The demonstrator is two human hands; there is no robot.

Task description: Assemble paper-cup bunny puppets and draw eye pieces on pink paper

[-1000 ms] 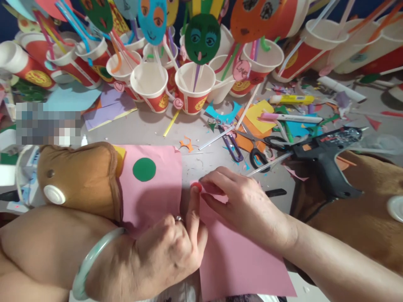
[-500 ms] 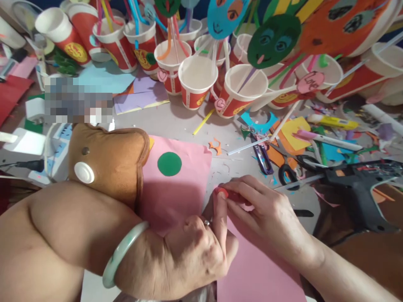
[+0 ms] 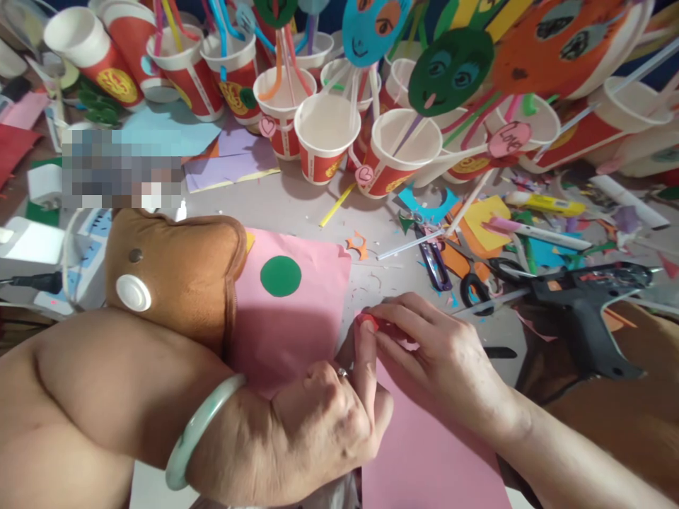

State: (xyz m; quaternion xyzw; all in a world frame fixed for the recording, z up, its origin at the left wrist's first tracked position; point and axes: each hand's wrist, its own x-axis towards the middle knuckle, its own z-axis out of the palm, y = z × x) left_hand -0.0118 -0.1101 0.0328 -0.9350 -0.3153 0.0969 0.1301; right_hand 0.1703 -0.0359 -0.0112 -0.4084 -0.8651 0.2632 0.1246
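Observation:
A small red piece (image 3: 370,322), apparently paper, lies at the top corner of a pink paper sheet (image 3: 424,452). The index finger of my left hand (image 3: 329,417) presses on it, the other fingers curled under. Opposite, my right hand (image 3: 440,350) has its thumb and fingers pinched at the same red piece, partly covering it. A second pink paper (image 3: 312,311) bearing a green circle (image 3: 281,276) is just left of my hands. Beside my left forearm sits a brown stuffed cushion (image 3: 180,268) with a white button.
Paper cups (image 3: 326,141) with straws and paper faces line the back. To the right are scissors (image 3: 477,286), a purple clip (image 3: 435,261), a black glue gun (image 3: 594,311) and paper scraps. A power strip (image 3: 95,247) lies at left.
The whole view has shifted slightly, so things appear a little further left. Both hands keep nearly the same pose on the red piece.

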